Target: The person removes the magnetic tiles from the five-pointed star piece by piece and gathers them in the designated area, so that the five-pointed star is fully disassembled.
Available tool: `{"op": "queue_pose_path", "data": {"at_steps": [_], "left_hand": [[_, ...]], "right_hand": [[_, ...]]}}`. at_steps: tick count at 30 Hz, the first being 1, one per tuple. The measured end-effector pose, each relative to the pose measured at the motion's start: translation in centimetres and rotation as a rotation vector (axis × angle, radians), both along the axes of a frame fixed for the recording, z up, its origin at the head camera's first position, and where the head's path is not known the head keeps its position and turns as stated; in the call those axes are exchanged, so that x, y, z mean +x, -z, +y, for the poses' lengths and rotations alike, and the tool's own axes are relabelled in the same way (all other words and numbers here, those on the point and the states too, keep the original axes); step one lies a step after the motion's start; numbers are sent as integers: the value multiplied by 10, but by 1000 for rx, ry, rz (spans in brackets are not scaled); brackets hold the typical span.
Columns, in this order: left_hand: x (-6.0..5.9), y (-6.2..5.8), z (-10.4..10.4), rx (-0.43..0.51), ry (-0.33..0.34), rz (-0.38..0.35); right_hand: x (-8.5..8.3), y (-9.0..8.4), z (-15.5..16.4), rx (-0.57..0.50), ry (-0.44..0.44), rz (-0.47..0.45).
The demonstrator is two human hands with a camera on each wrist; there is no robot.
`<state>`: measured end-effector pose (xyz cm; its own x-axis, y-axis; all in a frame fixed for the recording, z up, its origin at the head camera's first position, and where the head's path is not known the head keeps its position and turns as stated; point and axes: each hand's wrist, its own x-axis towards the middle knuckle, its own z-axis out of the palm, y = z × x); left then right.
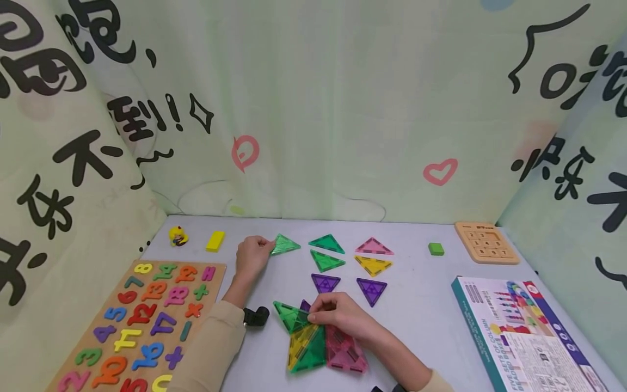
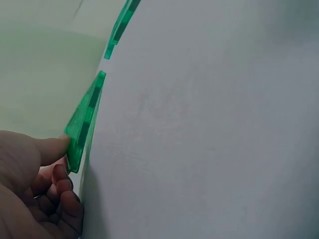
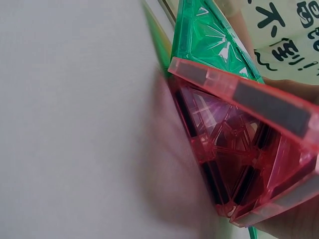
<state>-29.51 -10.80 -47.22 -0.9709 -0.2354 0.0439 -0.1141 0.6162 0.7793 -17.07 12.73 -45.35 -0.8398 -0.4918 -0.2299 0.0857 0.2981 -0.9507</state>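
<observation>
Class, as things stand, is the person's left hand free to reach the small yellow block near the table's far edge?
Probably not yet: the left hand pinches a translucent green triangle tile. The yellow block lies close, nothing between.

My left hand [image 1: 252,255] reaches out ahead, fingers curled, thumb pinching (forearm angled across); my right hand [image 1: 338,316] sits nearer me, fingertips bent down, gripping.

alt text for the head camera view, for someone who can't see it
A person's left hand pinches a green triangle tile on a grey table, while the right hand rests on a cluster of joined tiles. Six loose triangle tiles lie between, with a number puzzle board left and a toy box right.
</observation>
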Motion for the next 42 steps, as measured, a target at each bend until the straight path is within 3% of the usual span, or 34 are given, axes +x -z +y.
{"op": "queue_pose_path", "data": {"at_steps": [7, 13, 16, 21, 26, 29, 32, 42], "left_hand": [[1, 1, 1, -22, 16, -4], [25, -2, -6, 6, 94, -22], [43, -8, -13, 7, 216, -84], [67, -15, -22, 13, 484, -168], [77, -16, -29, 104, 755, -236], [80, -17, -29, 147, 869, -264], [80, -16, -28, 154, 890, -258], [79, -12, -26, 174, 821, -232]], "right_hand": [[1, 1, 1, 6, 10, 8], [2, 1, 1, 0, 20, 11], [2, 1, 1, 4, 37, 13], [2, 0, 2, 10, 63, 24], [2, 1, 1, 23, 59, 43], [3, 2, 1, 34, 57, 53], [3, 2, 2, 45, 57, 61], [2, 3, 2, 59, 38, 77]]}}
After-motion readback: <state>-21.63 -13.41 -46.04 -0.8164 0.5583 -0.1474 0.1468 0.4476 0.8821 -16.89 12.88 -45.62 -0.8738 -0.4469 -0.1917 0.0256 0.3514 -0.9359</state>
